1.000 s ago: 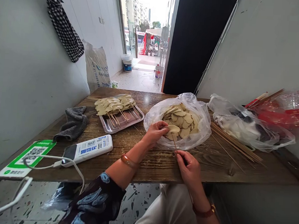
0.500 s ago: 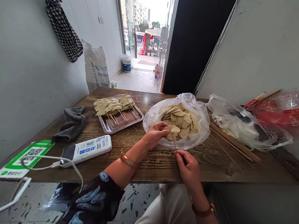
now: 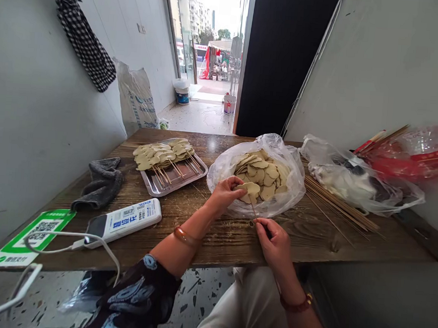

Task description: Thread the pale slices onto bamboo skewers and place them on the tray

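Note:
My left hand (image 3: 227,192) pinches a thin, pale yellow slice (image 3: 250,190) at the near side of a clear plastic bag (image 3: 218,171). The slice looks like a flat piece of food; its kind I cannot make out for sure. A thin wooden skewer (image 3: 253,208) meets the slice's lower edge, its lower part held by my right hand (image 3: 273,240). More loose slices (image 3: 266,173) fill the opened bag. To the left, a metal tray (image 3: 181,182) bears skewered slices (image 3: 162,154) with their sticks pointing toward me.
Bare skewers (image 3: 337,206) lie to the right of the bag, near crumpled plastic (image 3: 357,182) and a red package (image 3: 420,162). At left are a grey cloth (image 3: 101,182), a white power bank (image 3: 129,220) with a cable, and a green QR card (image 3: 33,235).
The view has shifted slightly, so everything sits a little further left. Both hands keep their hold on slice and skewer, with hardly any movement between them.

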The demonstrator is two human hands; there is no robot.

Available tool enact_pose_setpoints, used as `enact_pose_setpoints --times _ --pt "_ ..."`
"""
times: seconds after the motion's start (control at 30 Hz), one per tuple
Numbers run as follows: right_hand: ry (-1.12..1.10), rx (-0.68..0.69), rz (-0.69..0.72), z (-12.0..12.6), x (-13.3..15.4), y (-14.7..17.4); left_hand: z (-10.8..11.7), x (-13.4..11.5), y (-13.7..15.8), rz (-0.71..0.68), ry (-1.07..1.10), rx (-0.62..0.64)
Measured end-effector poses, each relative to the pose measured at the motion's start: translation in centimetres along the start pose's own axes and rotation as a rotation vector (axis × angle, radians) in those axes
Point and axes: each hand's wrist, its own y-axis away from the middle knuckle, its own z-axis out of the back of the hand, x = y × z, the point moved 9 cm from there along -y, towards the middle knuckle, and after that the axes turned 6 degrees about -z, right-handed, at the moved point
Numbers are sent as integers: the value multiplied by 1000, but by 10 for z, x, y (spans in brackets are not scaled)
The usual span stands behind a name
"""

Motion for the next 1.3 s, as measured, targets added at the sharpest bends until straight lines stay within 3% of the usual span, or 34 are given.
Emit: enact_pose_setpoints --times 0.27,0.47,0.6,0.77,1.0,1.3 --pt "-8 5 10 0 0 -2 -6 0 1 -30 -118 60" --pt "-34 -46 -43 7 -4 -2 -32 7 12 66 -145 273" --pt "-58 -58 -49 10 -1 -1 -36 6 17 125 -85 279" --pt "-53 -31 -22 6 4 -2 -36 3 16 79 -185 307" --pt "-80 9 -7 2 4 -1 -20 5 8 64 -181 193" --pt "-90 -60 -58 9 0 -1 -42 8 17 53 -281 341"
